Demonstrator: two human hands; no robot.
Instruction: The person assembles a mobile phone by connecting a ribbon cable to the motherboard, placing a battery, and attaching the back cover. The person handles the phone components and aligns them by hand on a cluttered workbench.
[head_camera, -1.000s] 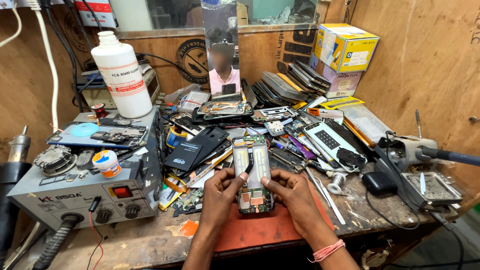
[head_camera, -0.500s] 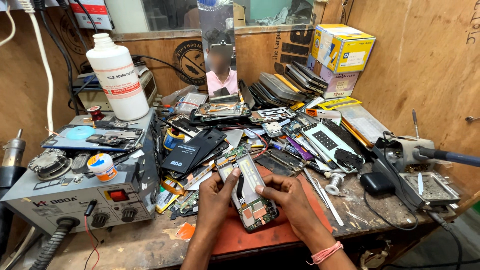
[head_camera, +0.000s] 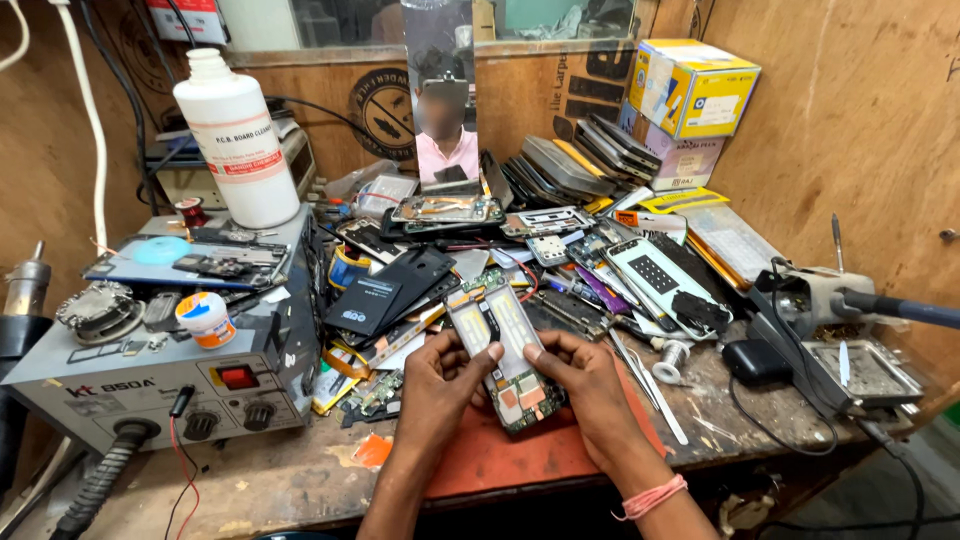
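Both of my hands hold an opened phone body (head_camera: 503, 345) with its bare circuit boards and silver shield facing up, tilted so its top leans left. My left hand (head_camera: 437, 385) grips its left edge, thumb on the lower part. My right hand (head_camera: 588, 392) grips the right edge, with a pink band on the wrist. The phone hovers just above a red mat (head_camera: 520, 455) at the bench's front edge.
A grey rework station (head_camera: 150, 370) with a white bottle (head_camera: 238, 140) on top stands at left. Phone parts, screens and a black battery (head_camera: 385, 295) crowd the bench behind. A soldering stand (head_camera: 835, 330) sits right; yellow boxes (head_camera: 695, 95) at the back right.
The phone has turned in my hands from nearly upright to tilted left, and both hands have shifted slightly along its edges.
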